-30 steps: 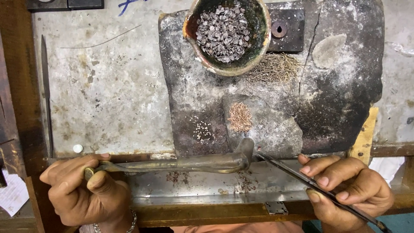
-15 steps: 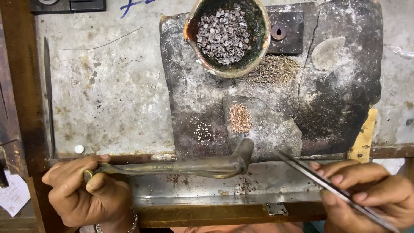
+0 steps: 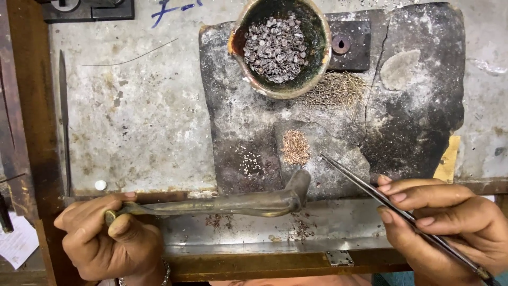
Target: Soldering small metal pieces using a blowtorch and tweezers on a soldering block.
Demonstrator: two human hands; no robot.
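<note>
Two bare hands, no gloves or sleeves: the left hand (image 3: 108,238) wears a thin silver-coloured beaded bracelet (image 3: 165,275) at its wrist; the right hand (image 3: 450,228) is unadorned.

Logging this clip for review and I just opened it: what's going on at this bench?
A person works at a scorched slab. The left hand grips a bent metal blowpipe whose tip points at the slab. The right hand holds long tweezers, tips near a small pile of coppery wire bits. A bowl of small dark metal pieces sits above, with tiny pale beads beside the pile.
</note>
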